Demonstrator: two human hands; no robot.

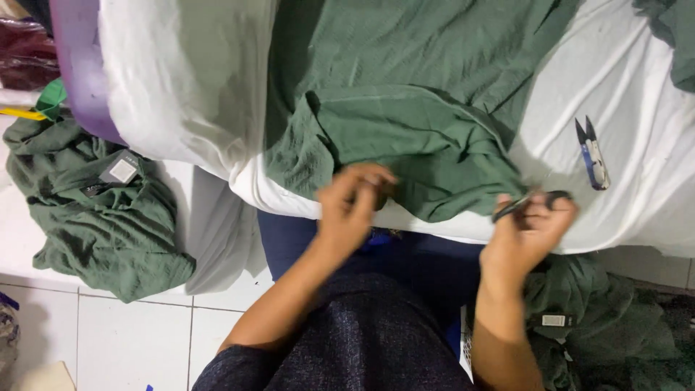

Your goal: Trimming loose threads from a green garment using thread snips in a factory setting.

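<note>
The worktop (637,94) is covered with a white sheet that has lots of wrinkles. A big green cloth (405,123) lies on it and hangs a little over the near edge. The left hand (351,206) is at that edge, with its fingers curled onto the hem of the green cloth. The right hand (528,228) is just beside the cloth, pinched shut on a small dark tool (525,204) with a round black end. It is too blurry to tell what kind of tool it is.

A pair of small blue and white snips (592,153) lies on the sheet, near the right hand but not touching it.

The floor (130,333) is made of white tiles. A pile of green clothes (94,210) sits on it to the left, with a small grey tag on top. Another green pile (594,318) lies on the floor to the right, under the worktop. At the far left is a purple tub (79,65) with thin white plastic (181,80) draped over it.
</note>
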